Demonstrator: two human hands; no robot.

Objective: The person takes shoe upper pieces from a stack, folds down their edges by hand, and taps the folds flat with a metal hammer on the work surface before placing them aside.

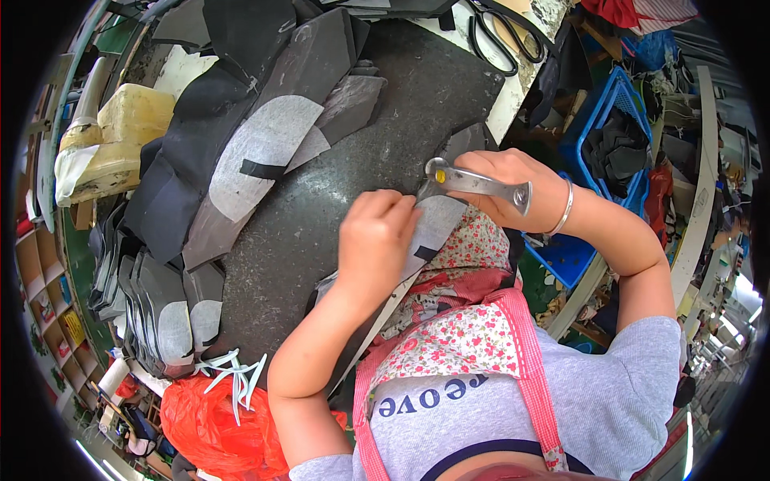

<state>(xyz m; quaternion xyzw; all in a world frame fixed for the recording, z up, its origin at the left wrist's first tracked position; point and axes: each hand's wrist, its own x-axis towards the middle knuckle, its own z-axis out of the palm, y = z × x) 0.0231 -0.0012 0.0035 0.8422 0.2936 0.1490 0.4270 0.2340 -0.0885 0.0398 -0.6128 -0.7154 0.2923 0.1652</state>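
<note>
At the near right edge of the dark work surface (281, 248), my left hand (375, 240) has its fingers bent and pressed together on a flat dark piece with a pale grey patch (439, 223) and a small black tab. My right hand (505, 180) is closed round a silver metal tool (481, 184) with rounded ends and a yellow spot, held just above the far end of that piece. Its handle is hidden by my fingers, so the exact kind cannot be made out. Similar patched pieces (273, 148) lie in an overlapping heap further left.
Black-handled scissors (505, 36) lie at the far edge. A blue plastic basket (589, 120) with black scraps stands to the right. Stacked grey-and-black pieces (168, 313), white ties (237, 377) and a red plastic bag (220, 425) are at the left. A yellowish block (132, 128) stands beyond.
</note>
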